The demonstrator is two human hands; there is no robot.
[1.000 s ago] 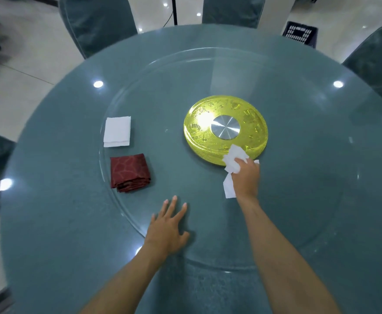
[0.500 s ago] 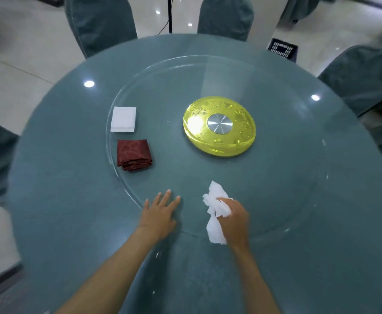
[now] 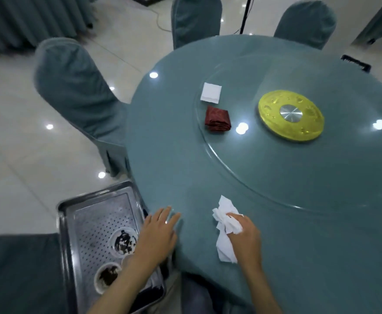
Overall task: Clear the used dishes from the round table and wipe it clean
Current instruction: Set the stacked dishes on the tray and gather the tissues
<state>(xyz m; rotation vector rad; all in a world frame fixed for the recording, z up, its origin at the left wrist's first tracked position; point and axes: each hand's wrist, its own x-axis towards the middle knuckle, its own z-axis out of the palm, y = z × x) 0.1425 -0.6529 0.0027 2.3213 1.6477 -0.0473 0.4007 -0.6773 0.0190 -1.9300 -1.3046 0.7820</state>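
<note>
Now | right hand (image 3: 245,236) grip pinches tissue (image 3: 225,214) | left hand (image 3: 157,232) flat on round table (image 3: 276,200) | tiled floor (image 3: 26,166)

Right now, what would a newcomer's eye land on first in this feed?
The bright yellow disc at the middle of the glass turntable stands out first. Next comes the right hand gripping a crumpled white tissue on the near tabletop, left hand flat beside it. Lower left, a metal tray holds soiled dishes.
</note>
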